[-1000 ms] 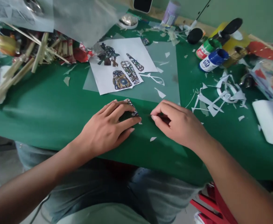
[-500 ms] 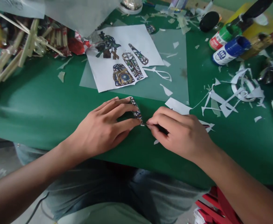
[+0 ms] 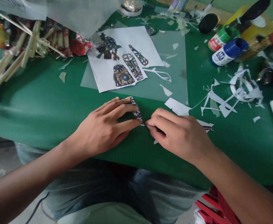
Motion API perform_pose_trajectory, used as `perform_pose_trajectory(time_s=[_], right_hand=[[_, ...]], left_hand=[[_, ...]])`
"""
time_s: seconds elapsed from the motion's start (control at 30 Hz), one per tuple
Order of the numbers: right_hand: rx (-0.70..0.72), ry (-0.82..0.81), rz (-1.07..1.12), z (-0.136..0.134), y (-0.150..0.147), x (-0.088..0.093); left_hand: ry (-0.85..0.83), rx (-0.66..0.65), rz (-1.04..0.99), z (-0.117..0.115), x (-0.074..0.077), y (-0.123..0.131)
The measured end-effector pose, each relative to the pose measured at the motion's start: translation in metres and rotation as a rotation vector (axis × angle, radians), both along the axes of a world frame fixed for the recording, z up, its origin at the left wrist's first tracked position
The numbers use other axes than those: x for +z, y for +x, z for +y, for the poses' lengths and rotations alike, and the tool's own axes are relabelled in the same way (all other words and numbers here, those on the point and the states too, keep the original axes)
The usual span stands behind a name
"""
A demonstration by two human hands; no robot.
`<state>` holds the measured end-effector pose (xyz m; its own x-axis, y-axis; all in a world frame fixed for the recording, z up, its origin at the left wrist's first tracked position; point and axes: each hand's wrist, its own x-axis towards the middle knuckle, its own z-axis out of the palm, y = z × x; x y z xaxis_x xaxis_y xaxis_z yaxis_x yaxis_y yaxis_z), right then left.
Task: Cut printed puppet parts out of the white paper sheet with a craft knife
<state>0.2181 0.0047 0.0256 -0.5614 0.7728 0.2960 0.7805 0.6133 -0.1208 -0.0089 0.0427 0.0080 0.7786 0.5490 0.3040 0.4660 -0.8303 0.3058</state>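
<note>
My left hand point(image 3: 105, 126) lies on the green table with its fingers spread, the fingertips pressing down a small patterned paper cutout point(image 3: 136, 110). The fingers cover part of this narrow piece. Just right of its lower end is my right hand point(image 3: 173, 130), with thumb and fingers pinched together. A thin dark tip shows at the pinch, but most of whatever it belongs to is hidden. Beyond the hands, a white sheet point(image 3: 124, 34) bears several coloured, patterned shapes, among them a round-centred piece point(image 3: 124, 75) and a long strip point(image 3: 133, 66).
A translucent sheet point(image 3: 173, 77) lies under the white paper. White paper scraps point(image 3: 222, 101) are scattered at right, below green point(image 3: 222, 37) and blue point(image 3: 231, 51) paint bottles. Wooden sticks point(image 3: 15, 62) are piled at left. A white paper piece point(image 3: 178, 106) lies behind my right hand.
Both hands stay nearly where they were. My right hand's fingers have shifted very slightly by the cutout's lower end, and the whole view has drifted a little.
</note>
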Motion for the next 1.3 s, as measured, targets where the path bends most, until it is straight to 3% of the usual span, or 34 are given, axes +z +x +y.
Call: perform_pose_trajectory(time_s=[0.53,0.8,1.3], right_hand=[[0.033,0.04,-0.073,-0.003,0.013,0.001],[-0.039,-0.035,0.148,-0.005,0.01,-0.004],[-0.038,0.0,0.093,-0.003,0.0,-0.004]], left_hand=[[0.003,-0.008,0.054,0.0,0.002,-0.001],[-0.035,0.02,0.009,0.002,-0.001,0.001],[-0.036,0.017,-0.008,0.001,0.0,0.001]])
